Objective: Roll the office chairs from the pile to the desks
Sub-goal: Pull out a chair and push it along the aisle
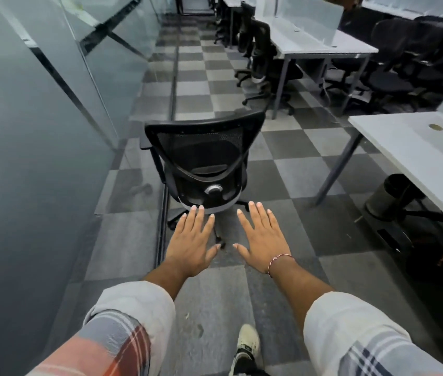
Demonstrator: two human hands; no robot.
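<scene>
A black mesh-backed office chair stands in the aisle ahead of me, its back turned toward me, close to the glass wall. My left hand and my right hand are stretched out flat, palms down, fingers straight and spread, just short of the chair. Neither hand touches the chair or holds anything. A white desk stands at the right, and another white desk with a frosted divider lies farther back.
A glass partition runs along the left of the aisle. Several black chairs crowd the far right, and others sit at the far desk. A dark bin stands under the near desk. Checkered carpet stretches ahead.
</scene>
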